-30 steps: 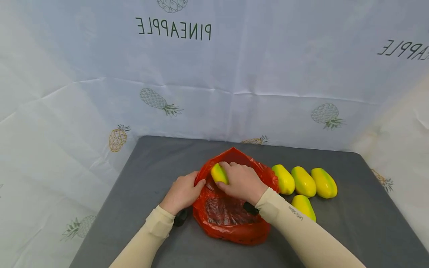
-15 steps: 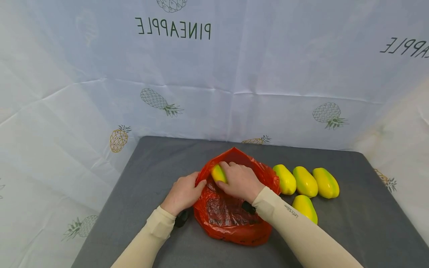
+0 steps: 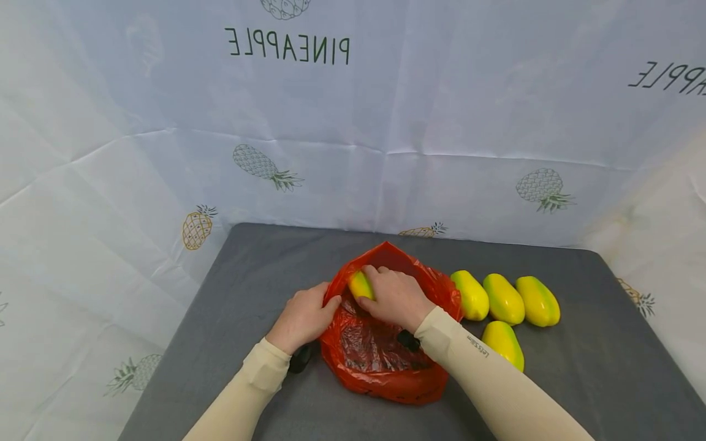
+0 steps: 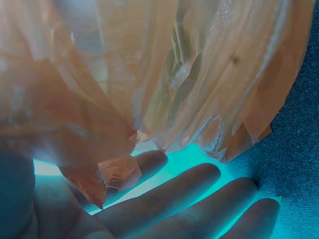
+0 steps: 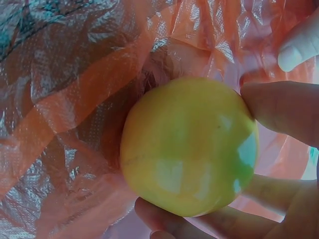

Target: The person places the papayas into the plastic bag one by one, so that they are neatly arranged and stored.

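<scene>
A red plastic bag [image 3: 380, 381] stands on the grey table with its mouth spread wide. At its left rim, my left hand [image 3: 300, 320] holds the plastic between thumb and fingers; the left wrist view shows fingers [image 4: 184, 181] stretched along the outside of the crumpled bag. Inside the mouth, my right hand [image 3: 398, 299] grips a glossy, oblong yellow-green fruit [image 5: 192, 149], shaped like a papaya or mango. Its rounded end faces the right wrist camera, with fingers around its right and lower sides. In the head view, the hand hides much of this fruit [image 3: 361, 286].
To the right of the bag, three similar fruits stand in a row: one beside the bag [image 3: 470, 296], a middle one [image 3: 504, 299] and an outer one [image 3: 537, 301]. Another fruit [image 3: 503, 344] lies nearer, by the right forearm. A pineapple-print cloth [image 3: 353, 110] hangs behind the table [image 3: 601, 355].
Both hands, the bag and the gripped fruit keep nearly the same places. Only a slight shift of the whole head view shows.
</scene>
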`<state>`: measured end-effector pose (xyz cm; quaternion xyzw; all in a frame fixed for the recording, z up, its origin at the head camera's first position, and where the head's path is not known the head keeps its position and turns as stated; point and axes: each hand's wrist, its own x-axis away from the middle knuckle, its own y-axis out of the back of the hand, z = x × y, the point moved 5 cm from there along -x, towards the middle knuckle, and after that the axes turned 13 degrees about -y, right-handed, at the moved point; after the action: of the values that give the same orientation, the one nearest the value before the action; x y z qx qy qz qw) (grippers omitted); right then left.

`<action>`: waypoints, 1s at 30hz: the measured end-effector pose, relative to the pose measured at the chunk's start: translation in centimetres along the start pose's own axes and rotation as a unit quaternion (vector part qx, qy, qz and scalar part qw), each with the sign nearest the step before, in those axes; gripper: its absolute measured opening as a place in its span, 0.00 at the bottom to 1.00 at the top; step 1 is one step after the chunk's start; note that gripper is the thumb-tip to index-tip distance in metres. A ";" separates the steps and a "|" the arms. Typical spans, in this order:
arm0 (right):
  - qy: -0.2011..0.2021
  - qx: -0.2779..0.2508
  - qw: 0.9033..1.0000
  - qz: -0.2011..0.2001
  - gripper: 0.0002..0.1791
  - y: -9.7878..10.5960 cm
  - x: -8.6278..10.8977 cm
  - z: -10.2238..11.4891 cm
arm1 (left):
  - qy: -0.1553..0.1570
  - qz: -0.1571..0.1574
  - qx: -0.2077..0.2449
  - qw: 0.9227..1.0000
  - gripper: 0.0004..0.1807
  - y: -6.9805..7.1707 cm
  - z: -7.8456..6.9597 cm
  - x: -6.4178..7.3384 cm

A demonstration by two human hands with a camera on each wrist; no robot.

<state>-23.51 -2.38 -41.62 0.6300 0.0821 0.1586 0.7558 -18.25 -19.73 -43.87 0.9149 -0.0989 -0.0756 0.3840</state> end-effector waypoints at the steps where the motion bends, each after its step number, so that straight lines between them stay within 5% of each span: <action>1: -0.001 -0.001 1.000 0.000 0.33 0.0 0.0 0.0 | 0.000 0.000 0.000 1.000 0.15 0.0 0.0 0.0; 20: -0.012 -0.008 1.000 0.000 0.33 -0.6 -0.3 -0.2 | -0.001 -0.001 -0.003 1.000 0.13 0.2 -0.1 -0.1; 30: -0.018 -0.019 0.999 0.038 0.37 0.0 -0.3 -0.3 | 0.000 0.002 0.010 1.000 0.12 0.3 -0.1 0.1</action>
<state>-23.84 -2.21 -41.65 0.6212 0.0415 0.1772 0.7622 -18.19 -19.86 -43.60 0.9185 -0.1016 -0.0733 0.3752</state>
